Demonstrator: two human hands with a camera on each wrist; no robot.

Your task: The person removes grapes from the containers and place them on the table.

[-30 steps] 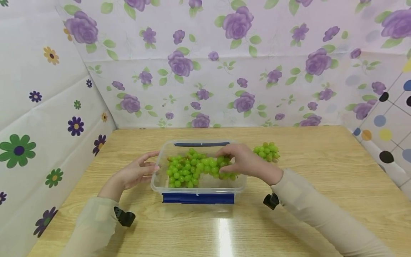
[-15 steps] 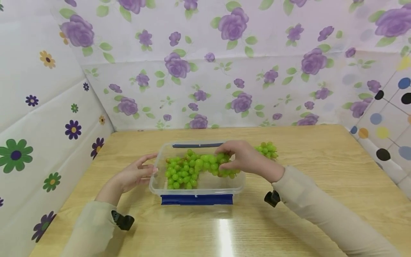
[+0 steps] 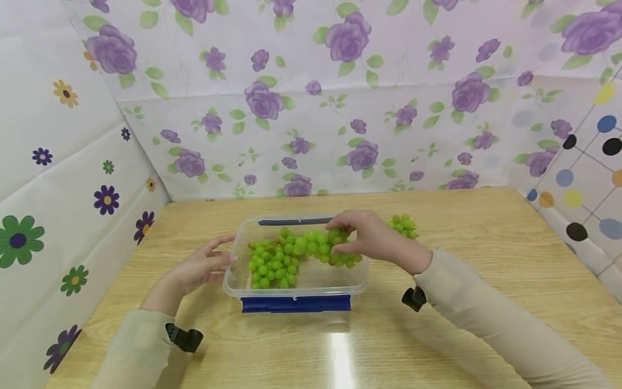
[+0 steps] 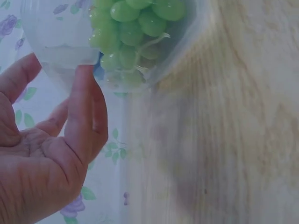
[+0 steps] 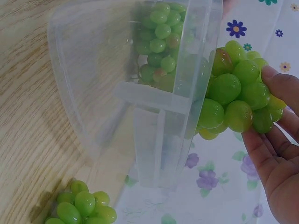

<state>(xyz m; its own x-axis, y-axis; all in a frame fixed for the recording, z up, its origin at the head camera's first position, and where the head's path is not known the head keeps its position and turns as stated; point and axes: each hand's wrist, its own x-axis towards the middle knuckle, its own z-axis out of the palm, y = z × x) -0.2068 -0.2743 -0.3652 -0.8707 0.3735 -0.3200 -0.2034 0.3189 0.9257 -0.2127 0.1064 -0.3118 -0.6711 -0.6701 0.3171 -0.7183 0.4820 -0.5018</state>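
Note:
My right hand (image 3: pixel 370 236) grips a bunch of green grapes (image 3: pixel 318 246) between thumb and fingers, over the right part of a clear plastic container (image 3: pixel 296 292) with blue clips. In the right wrist view, those held grapes (image 5: pixel 231 95) show at and above the rim. A second bunch of grapes (image 3: pixel 272 265) lies inside on the left. At the container's left end, my left hand (image 3: pixel 196 268) touches the wall with spread fingers. The left wrist view has one fingertip (image 4: pixel 84 72) right under the rim. Behind my right hand, a third bunch (image 3: pixel 405 225) is partly hidden.
The container stands on a light wooden table (image 3: pixel 233 346). Along the table's back edge rises a wall covering (image 3: pixel 301 135) with purple flowers. Patterned coverings also flank the left and right sides.
The whole scene shifts slightly left and down as the head view turns. Both hands keep nearly the same places on the container and the held grapes.

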